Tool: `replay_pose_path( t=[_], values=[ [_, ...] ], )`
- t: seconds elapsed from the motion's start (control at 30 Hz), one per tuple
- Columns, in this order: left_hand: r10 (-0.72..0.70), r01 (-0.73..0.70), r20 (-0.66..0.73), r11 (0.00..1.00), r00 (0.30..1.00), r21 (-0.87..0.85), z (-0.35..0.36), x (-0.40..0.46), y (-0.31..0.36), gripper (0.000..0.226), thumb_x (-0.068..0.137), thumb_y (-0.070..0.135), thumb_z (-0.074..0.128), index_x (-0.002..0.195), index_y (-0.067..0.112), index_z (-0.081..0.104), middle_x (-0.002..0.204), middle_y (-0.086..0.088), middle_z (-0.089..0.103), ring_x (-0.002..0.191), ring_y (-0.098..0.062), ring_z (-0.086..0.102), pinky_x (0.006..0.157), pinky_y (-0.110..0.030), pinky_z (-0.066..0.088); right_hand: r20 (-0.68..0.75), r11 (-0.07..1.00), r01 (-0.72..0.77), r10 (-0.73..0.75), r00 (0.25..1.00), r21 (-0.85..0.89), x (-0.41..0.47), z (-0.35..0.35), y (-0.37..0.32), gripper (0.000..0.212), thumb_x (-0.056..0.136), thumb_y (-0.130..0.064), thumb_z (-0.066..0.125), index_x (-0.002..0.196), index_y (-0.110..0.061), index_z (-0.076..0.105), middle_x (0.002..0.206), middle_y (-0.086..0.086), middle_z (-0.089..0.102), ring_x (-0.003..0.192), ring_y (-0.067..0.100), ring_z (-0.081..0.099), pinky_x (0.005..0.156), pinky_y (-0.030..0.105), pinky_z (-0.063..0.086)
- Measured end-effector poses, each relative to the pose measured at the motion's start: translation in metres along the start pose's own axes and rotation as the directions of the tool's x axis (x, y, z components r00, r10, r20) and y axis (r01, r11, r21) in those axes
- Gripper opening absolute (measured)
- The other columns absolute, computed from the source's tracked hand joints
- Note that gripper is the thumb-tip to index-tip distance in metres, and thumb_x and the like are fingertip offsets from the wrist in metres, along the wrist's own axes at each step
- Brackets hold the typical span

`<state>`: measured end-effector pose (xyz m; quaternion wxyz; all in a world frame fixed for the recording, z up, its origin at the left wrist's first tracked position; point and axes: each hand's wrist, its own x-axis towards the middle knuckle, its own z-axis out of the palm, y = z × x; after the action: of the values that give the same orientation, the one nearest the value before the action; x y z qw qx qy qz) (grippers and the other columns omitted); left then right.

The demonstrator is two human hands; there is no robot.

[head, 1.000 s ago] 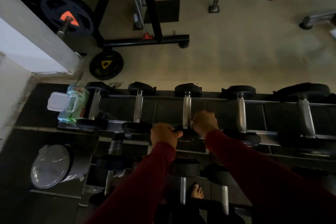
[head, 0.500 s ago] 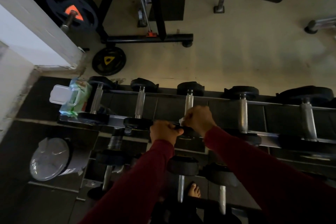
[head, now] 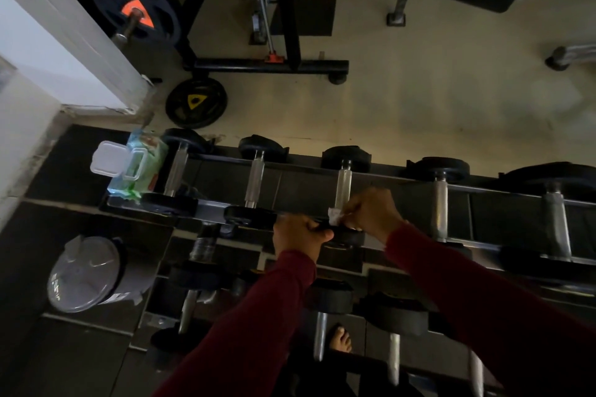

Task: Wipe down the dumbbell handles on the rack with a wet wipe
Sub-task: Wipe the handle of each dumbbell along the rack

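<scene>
From the head view, the person leans over the dumbbell rack (head: 213, 213), which runs across the middle of the frame, its top row of dumbbells lying side by side with chrome handles pointing away. The right hand (head: 371, 213) pinches a crumpled white wet wipe (head: 335, 217) at the near end of the third handle (head: 342, 185), just where the bare metal meets the near weight head; I take it the wipe is bunched so the fingers can press it round the bar. The left hand (head: 298, 234) curls over that dumbbell's near black head (head: 346, 237), seemingly to stop it rolling while the other hand rubs. Both arms are in dark red sleeves. At the left end of the row an open wipes pack (head: 138, 167), lid flipped up, sits within easy reach for a fresh sheet. In the lower left a lined bin (head: 84, 274) stands on the floor, probably for used wipes. A bare foot (head: 342, 338) shows beneath the lower row
</scene>
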<state>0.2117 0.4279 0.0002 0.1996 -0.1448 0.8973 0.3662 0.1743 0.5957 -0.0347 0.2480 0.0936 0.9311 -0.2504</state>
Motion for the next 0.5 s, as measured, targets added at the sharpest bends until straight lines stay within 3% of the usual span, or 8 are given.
replay_pose_path(
  t=[0.17, 0.3, 0.4, 0.5],
  values=[
    [-0.018, 0.018, 0.005, 1.000, 1.000, 0.004, 0.000, 0.003, -0.001, 0.024, 0.069, 0.030, 0.089, 0.070, 0.028, 0.064, 0.077, 0.011, 0.065, 0.079, -0.006, 0.064, 0.082, -0.025, 0.051, -0.226, 0.975, 0.136, -0.094, 0.969, 0.178, -0.016, 0.015, 0.000, 0.011, 0.087, -0.032, 0.073, 0.096, -0.028, 0.072, 0.098, -0.012, 0.070, 0.087, -0.004, 0.064, 0.086, 0.021, 0.055],
    [-0.017, 0.017, -0.004, 0.999, 1.000, -0.029, 0.002, 0.005, -0.002, 0.028, 0.066, 0.027, 0.091, 0.066, 0.028, 0.063, 0.075, 0.010, 0.067, 0.073, -0.004, 0.063, 0.082, -0.026, 0.054, -0.439, 0.937, 0.118, 0.042, 0.897, 0.330, 0.001, 0.009, -0.013, 0.005, 0.089, -0.028, 0.071, 0.093, -0.025, 0.074, 0.091, -0.011, 0.073, 0.080, -0.003, 0.067, 0.081, 0.019, 0.056],
    [-0.005, 0.004, -0.008, 1.000, 1.000, -0.031, 0.004, 0.008, -0.005, 0.027, 0.064, 0.029, 0.092, 0.065, 0.026, 0.065, 0.075, 0.008, 0.069, 0.075, -0.008, 0.066, 0.084, -0.029, 0.055, -0.523, 0.902, 0.058, 0.195, 0.830, 0.429, 0.020, -0.001, -0.023, 0.011, 0.089, -0.023, 0.073, 0.098, -0.021, 0.076, 0.092, -0.004, 0.075, 0.079, 0.006, 0.069, 0.080, 0.021, 0.056],
    [-0.008, 0.008, -0.009, 0.999, 1.000, -0.041, 0.006, 0.011, -0.008, 0.027, 0.063, 0.029, 0.092, 0.066, 0.023, 0.066, 0.073, 0.010, 0.067, 0.073, -0.005, 0.065, 0.084, -0.029, 0.055, -0.515, 0.803, -0.014, 0.396, 0.760, 0.596, 0.030, -0.003, -0.030, 0.014, 0.085, -0.031, 0.077, 0.093, -0.021, 0.078, 0.082, -0.002, 0.075, 0.072, 0.010, 0.069, 0.077, 0.026, 0.059]
  ],
)
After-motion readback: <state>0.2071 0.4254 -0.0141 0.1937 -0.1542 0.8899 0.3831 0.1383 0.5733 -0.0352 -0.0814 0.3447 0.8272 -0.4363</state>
